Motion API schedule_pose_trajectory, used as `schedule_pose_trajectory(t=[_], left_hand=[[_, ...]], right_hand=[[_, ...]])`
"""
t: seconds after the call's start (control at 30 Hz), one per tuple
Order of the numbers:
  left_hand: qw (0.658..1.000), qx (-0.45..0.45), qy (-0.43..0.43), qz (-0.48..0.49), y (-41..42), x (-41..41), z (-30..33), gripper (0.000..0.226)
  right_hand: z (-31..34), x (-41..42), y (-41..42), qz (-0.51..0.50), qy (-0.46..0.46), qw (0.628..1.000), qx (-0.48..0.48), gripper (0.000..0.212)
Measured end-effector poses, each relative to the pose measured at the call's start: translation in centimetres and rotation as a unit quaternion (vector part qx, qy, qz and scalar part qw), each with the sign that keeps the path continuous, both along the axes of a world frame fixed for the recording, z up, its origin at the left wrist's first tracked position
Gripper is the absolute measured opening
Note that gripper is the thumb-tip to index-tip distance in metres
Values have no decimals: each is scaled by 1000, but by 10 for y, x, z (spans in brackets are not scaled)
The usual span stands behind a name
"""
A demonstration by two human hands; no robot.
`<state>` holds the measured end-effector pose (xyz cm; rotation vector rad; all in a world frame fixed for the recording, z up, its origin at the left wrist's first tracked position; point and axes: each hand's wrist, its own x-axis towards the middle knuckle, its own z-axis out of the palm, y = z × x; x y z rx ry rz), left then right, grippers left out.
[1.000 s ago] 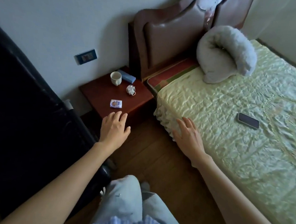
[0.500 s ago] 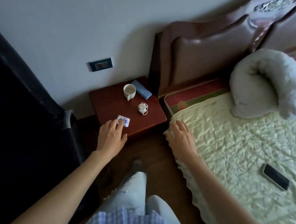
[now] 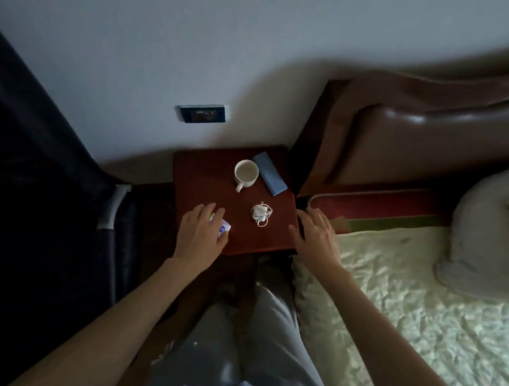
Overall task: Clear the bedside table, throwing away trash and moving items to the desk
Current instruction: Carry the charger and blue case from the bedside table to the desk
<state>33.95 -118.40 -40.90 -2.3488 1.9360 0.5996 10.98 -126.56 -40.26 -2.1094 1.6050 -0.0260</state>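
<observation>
A bed (image 3: 404, 309) with a crinkled pale green cover fills the right side of the view, and its padded brown headboard (image 3: 431, 139) stands against the far white wall (image 3: 138, 34). A grey rolled pillow (image 3: 491, 230) lies at the head of the bed on the right. A dark bulky piece of furniture (image 3: 37, 177) takes up the left side; what it is cannot be told. A dark wall plate (image 3: 203, 114) sits on the wall above the table.

The reddish-brown bedside table (image 3: 205, 183) stands between the dark furniture and the bed, against the wall. On its far right part lies a flat blue case (image 3: 270, 173), tilted, and just left of it, touching or nearly so, stands a white mug (image 3: 246, 172), upright, handle turned toward the near side. Nearer, right of centre, lies a white charger with its cable bundled round it (image 3: 261, 213), apart from the mug.

The left hand (image 3: 202, 234) lies palm down on the near left part of the table, over a small white packet with a blue print (image 3: 224, 227). Its fingers curl down onto the packet and the thumb sits at the packet's near edge; only the right corner of the packet shows, so whether it is pinched or merely covered cannot be told. The right hand (image 3: 316, 236) hangs over the table's near right corner, by the edge of the bed, fingers spread and slack, holding nothing.

The person's legs in grey trousers (image 3: 267, 329) show at the near centre.
</observation>
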Motion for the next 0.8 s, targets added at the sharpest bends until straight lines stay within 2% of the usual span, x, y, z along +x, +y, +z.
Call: schedule_pose_trajectory(t=[0.27, 0.43, 0.8], left_hand=[[994, 11, 11, 111, -44, -19, -29, 51], [990, 23, 27, 135, -57, -29, -73, 50], [990, 21, 37, 132, -90, -31, -183, 50]], right_hand=[[-53, 14, -89, 83, -27, 996, 17, 40], [-122, 27, -127, 113, -32, 992, 39, 60], [-249, 64, -180, 78, 15, 997, 20, 77]])
